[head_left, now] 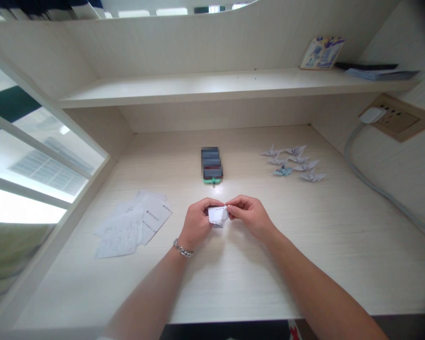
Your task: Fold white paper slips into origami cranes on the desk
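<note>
A small piece of folded white paper [218, 214] is held between my two hands, just above the middle of the desk. My left hand [197, 221] grips its left side, with a chain bracelet on the wrist. The thumb and forefinger of my right hand [250, 213] pinch its upper right corner. Faint print shows on the paper. To the right at the back sit several folded paper cranes [304, 165], mostly white. One light blue paper crane [282, 171] is among them. Loose printed sheets [127, 226] lie overlapping to the left of my hands.
A phone [211, 163] in a green case lies beyond my hands, its screen blurred out. The shelf [198, 89] above carries a small box [322, 53] and flat booklets [378, 74]. A white cable [364, 177] runs from the wall socket [403, 118] down the right side.
</note>
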Demonstrator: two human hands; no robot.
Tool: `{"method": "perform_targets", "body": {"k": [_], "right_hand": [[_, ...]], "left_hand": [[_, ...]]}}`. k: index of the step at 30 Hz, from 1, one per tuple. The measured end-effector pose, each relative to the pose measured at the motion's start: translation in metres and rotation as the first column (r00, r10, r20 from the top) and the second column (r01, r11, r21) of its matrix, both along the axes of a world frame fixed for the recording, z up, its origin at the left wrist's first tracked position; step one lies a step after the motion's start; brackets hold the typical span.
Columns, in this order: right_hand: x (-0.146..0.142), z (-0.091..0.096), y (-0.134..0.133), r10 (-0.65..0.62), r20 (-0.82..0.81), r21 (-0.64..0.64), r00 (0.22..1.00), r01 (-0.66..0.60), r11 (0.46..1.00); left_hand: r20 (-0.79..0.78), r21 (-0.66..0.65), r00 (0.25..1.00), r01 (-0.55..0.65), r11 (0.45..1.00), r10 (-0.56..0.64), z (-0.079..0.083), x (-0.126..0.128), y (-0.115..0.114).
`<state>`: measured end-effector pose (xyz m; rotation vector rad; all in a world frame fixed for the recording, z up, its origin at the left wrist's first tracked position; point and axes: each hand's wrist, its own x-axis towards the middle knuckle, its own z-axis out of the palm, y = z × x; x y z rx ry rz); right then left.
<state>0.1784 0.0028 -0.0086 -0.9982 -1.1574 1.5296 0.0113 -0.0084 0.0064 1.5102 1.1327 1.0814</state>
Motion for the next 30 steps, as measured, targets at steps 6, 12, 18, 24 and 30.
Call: {"method": "perform_targets", "body": {"k": [6,12,18,24,30], "right_hand": [[0.0025,0.0048,0.0,0.059,0.024,0.003,0.998,-0.059,0.998],[0.0046,0.0054,0.0007,0.088,0.019,-0.042,0.996,-0.087,0.995],[0.0062,0.0015,0.0002,0.118,-0.007,-0.064,0.993,-0.118,0.991],[0.003,-0.0001,-0.0002,0.099,-0.052,-0.093,0.994,-0.104,0.99],[0.0031,-0.0011,0.0006,0.094,-0.106,-0.177,0.99,-0.111,0.978]], "left_hand": [[-0.032,-0.027,0.999,0.037,0.999,-0.038,-0.0012,-0.0004,0.0005],[0.003,0.075,0.999,0.031,0.997,-0.032,0.001,0.0016,-0.0007],[0.027,0.117,0.995,0.088,0.989,-0.092,0.0027,-0.0008,-0.0006],[-0.015,-0.017,1.0,-0.011,1.0,0.011,-0.0005,0.0,-0.0006],[-0.073,-0.011,0.997,0.005,1.0,-0.006,-0.0006,0.0007,-0.0004]]}}
